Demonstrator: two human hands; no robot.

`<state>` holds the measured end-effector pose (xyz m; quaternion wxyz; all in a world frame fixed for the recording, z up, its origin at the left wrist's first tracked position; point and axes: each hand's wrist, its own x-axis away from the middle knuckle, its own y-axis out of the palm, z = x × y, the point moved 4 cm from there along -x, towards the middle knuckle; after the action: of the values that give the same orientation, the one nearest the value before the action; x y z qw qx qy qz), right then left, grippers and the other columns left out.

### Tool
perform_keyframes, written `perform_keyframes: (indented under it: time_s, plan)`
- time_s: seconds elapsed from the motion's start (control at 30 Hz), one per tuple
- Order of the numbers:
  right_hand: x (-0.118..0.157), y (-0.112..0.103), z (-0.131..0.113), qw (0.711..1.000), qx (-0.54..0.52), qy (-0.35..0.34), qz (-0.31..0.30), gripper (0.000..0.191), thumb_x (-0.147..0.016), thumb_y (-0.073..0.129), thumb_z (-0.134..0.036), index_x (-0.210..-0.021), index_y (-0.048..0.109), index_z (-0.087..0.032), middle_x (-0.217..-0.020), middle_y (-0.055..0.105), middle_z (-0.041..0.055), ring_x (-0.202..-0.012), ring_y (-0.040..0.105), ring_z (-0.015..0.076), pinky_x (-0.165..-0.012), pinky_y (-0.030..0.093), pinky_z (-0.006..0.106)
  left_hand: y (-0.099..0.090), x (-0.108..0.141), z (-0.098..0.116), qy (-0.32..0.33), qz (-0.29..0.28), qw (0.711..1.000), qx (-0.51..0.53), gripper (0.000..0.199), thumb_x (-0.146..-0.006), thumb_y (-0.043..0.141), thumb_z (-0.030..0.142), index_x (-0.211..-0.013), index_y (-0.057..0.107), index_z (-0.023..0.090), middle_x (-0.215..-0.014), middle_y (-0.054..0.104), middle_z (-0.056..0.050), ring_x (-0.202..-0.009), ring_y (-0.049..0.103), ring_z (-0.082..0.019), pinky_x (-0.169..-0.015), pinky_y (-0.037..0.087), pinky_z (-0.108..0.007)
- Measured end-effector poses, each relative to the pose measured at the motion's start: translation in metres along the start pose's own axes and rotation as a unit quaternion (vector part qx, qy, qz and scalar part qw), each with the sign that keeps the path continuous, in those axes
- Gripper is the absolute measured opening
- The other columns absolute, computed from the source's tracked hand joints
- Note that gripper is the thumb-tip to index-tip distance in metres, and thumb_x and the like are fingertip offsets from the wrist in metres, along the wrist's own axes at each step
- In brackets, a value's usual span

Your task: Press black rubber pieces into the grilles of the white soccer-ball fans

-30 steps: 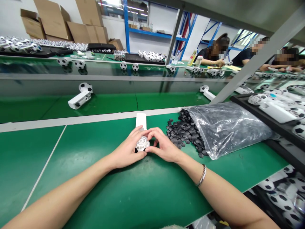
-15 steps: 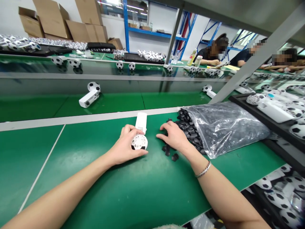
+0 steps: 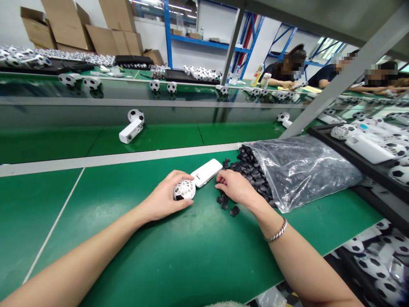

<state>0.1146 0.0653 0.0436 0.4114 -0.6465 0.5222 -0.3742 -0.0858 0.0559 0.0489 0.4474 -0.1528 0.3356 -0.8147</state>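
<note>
My left hand is closed around the round, openwork head of a white soccer-ball handheld fan. One black patch shows on the head's lower edge. The fan's flat white handle points up and right, its end near my right hand. My right hand sits beside the loose black pieces, fingers bent and drawn together; whatever is between its fingertips is hidden. Just beyond it, small black pieces spill from the mouth of a clear plastic bag.
A green conveyor belt beyond the pale ledge carries white fans with soccer-ball heads. Black trays of similar fans stand at the right, behind a slanted grey post. Several people work across the line. Cardboard boxes stand at the back left.
The fan's handle has swung from pointing away to pointing right. My right hand's fingers have drawn together. The fans on the belt have shifted right.
</note>
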Motion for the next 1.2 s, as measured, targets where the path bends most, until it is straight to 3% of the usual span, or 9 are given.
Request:
perform_keyframes:
  time_s: [0.2,0.33,0.47,0.63,0.73,0.9,1.07,1.2]
  plan:
    - [0.002,-0.002,0.001,0.999,-0.040,-0.018,0.012,0.010,-0.074,0.061,-0.017,-0.076,0.052,-0.021,-0.069,0.057,-0.0020,-0.060,0.051,0.0120,-0.052,0.032,0.022,0.000,0.001,0.004,-0.010,0.012,1.000,-0.003,0.043,-0.069,0.059,0.024,-0.111,0.048,0.024,-0.116,0.044,-0.005,-0.109,0.045,-0.023,-0.097,0.036,-0.040]
    - [0.005,-0.002,-0.010,0.979,-0.185,-0.079,0.026,0.004,-0.083,0.049,-0.023,-0.086,0.052,-0.022,-0.062,0.051,-0.0047,-0.053,0.045,0.0094,-0.052,0.035,0.021,0.000,0.001,0.003,-0.007,0.010,1.000,0.005,0.044,-0.069,0.059,0.024,-0.111,0.048,0.025,-0.116,0.044,-0.005,-0.108,0.046,-0.023,-0.096,0.036,-0.040]
    - [0.006,0.002,-0.018,0.947,-0.307,-0.093,-0.002,0.010,-0.083,0.049,-0.026,-0.086,0.055,-0.019,-0.074,0.056,-0.0013,-0.061,0.051,0.0095,-0.057,0.042,0.021,0.000,0.000,0.001,-0.006,0.005,1.000,0.013,0.044,-0.070,0.059,0.024,-0.112,0.047,0.025,-0.116,0.044,-0.004,-0.109,0.045,-0.023,-0.097,0.036,-0.040]
    - [0.007,0.004,-0.015,0.962,-0.256,-0.087,-0.046,0.012,-0.075,0.059,-0.018,-0.087,0.059,-0.017,-0.070,0.058,-0.0014,-0.062,0.053,0.0100,-0.060,0.044,0.023,0.000,0.000,0.000,-0.005,-0.004,1.000,0.015,0.044,-0.070,0.059,0.023,-0.112,0.047,0.025,-0.117,0.043,-0.004,-0.110,0.045,-0.022,-0.098,0.035,-0.038]
    - [0.009,0.004,-0.018,0.962,-0.233,-0.119,-0.080,0.010,-0.075,0.060,-0.014,-0.085,0.062,-0.017,-0.069,0.060,-0.0013,-0.064,0.055,0.0105,-0.063,0.045,0.023,-0.001,0.000,0.000,-0.005,-0.008,1.000,0.017,0.045,-0.070,0.059,0.023,-0.112,0.046,0.025,-0.117,0.043,-0.004,-0.111,0.044,-0.021,-0.098,0.034,-0.038]
    - [0.012,-0.002,-0.030,0.951,-0.220,-0.218,0.007,0.008,-0.079,0.060,-0.018,-0.083,0.066,-0.021,-0.089,0.063,0.0021,-0.087,0.057,0.0141,-0.084,0.043,0.029,0.000,0.000,-0.001,0.001,-0.008,1.000,0.019,0.046,-0.070,0.059,0.022,-0.114,0.045,0.025,-0.117,0.042,-0.004,-0.112,0.043,-0.022,-0.098,0.035,-0.038]
    - [0.011,0.002,-0.034,0.945,-0.256,-0.200,0.029,0.020,-0.082,0.055,-0.018,-0.101,0.061,-0.020,-0.093,0.065,0.0025,-0.079,0.058,0.0126,-0.074,0.046,0.026,0.000,-0.001,-0.007,0.017,-0.015,0.999,0.032,0.048,-0.069,0.060,0.022,-0.114,0.046,0.026,-0.114,0.043,-0.003,-0.107,0.046,-0.021,-0.095,0.037,-0.036]
    - [0.011,0.000,-0.038,0.937,-0.236,-0.250,0.055,0.020,-0.084,0.050,-0.015,-0.101,0.061,-0.021,-0.096,0.063,0.0036,-0.090,0.056,0.0147,-0.082,0.044,0.030,-0.002,-0.002,-0.011,0.019,-0.038,0.998,0.036,0.049,-0.067,0.061,0.022,-0.114,0.047,0.026,-0.112,0.044,-0.002,-0.105,0.047,-0.021,-0.093,0.037,-0.035]
